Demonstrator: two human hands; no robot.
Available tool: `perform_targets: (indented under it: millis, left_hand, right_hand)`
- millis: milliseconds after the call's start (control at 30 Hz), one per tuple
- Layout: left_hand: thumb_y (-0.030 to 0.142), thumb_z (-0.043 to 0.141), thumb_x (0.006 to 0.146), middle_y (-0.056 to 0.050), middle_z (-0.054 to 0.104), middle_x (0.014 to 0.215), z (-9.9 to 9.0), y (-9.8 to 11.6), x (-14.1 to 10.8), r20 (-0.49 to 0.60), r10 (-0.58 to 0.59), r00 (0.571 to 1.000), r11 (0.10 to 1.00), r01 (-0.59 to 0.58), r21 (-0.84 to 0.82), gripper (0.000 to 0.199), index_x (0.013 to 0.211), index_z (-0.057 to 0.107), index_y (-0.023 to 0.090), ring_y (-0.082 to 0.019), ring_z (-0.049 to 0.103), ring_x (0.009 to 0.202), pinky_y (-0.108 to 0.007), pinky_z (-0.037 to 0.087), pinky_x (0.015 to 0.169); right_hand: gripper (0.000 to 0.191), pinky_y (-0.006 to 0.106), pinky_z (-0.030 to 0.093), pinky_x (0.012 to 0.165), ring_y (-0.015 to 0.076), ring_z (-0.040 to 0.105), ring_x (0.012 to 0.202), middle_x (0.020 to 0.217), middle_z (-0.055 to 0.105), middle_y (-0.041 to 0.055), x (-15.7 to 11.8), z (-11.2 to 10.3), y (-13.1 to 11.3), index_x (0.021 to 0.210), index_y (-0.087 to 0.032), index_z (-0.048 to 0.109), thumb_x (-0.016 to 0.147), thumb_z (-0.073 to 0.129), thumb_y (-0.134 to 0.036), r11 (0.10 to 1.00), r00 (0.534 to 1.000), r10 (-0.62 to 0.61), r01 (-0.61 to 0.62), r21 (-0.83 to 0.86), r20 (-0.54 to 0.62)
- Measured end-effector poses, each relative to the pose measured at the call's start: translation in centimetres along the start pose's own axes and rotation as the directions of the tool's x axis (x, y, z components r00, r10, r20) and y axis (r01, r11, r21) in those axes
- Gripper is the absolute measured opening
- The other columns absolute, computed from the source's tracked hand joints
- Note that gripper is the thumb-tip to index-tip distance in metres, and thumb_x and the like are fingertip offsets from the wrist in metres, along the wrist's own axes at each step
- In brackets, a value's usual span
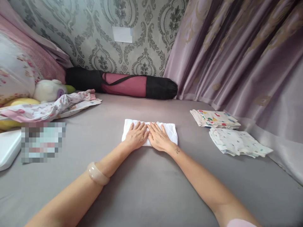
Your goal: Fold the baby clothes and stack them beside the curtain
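Observation:
A white folded cloth (172, 130) lies flat on the grey sheet in the middle of the head view. My left hand (136, 136) rests palm down on its left half, fingers stretched out and pointing away from me. On the right half lies my right hand (158, 136), likewise flat with the fingers extended. The two hands nearly meet at the centre of the cloth. A pale bangle (98, 174) circles my left forearm. Parts of the cloth are hidden under both palms.
Two folded printed stacks, one colourful (217, 118) and one pale (239, 142), lie to the right near the curtain (227, 53). A long black and pink bag (124, 84) lies along the wall. Crumpled printed clothing (56, 105) and a white plush toy (47, 90) are at left.

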State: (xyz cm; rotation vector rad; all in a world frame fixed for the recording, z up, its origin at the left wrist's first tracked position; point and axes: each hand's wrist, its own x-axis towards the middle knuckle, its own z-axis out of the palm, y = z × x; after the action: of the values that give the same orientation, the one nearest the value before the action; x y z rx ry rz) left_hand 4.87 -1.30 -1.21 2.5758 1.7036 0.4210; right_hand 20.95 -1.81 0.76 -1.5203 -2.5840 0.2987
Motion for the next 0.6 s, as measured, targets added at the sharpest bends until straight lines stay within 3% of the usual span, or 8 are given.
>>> perform_targets:
  millis: [167,400,600]
  left_hand:
    - [0.044,0.027,0.1,-0.017,0.034,0.155,-0.9,0.4,-0.1,0.116,-0.084,0.99,0.996,0.079,0.044,0.056,0.147,0.038,0.016,-0.038,0.026,0.144,-0.059,0.022,0.114]
    - [0.058,0.024,0.096,-0.017,0.028,0.158,-1.0,-0.1,-0.1,0.159,-0.22,0.963,0.974,0.206,0.098,0.071,0.15,0.032,0.012,-0.034,0.023,0.146,-0.05,0.019,0.117]
    - [0.059,0.018,0.097,-0.018,0.023,0.159,-1.0,-0.6,-0.3,0.172,-0.305,0.937,0.952,0.293,0.092,0.078,0.152,0.026,0.004,-0.03,0.017,0.149,-0.048,0.017,0.119]
  right_hand:
    - [0.06,0.051,0.005,0.121,0.0242,0.013,0.149,0.161,0.019,0.0103,0.0,-0.1,0.2,0.154,-0.01,0.024,0.098,0.021,-0.031,1.0,1.0,0.012,-0.012,0.016,0.026]
    - [0.064,0.037,0.005,0.122,0.0193,0.008,0.15,0.162,0.013,0.0122,-0.3,-0.4,2.1,0.154,-0.002,0.019,0.097,0.018,-0.031,0.996,0.996,0.066,-0.069,0.058,0.052]
    - [0.062,0.042,0.002,0.121,0.0196,0.007,0.15,0.162,0.014,0.0094,-0.9,-0.9,3.6,0.155,-0.008,0.019,0.098,0.016,-0.032,0.983,0.984,0.165,-0.17,0.074,0.06]
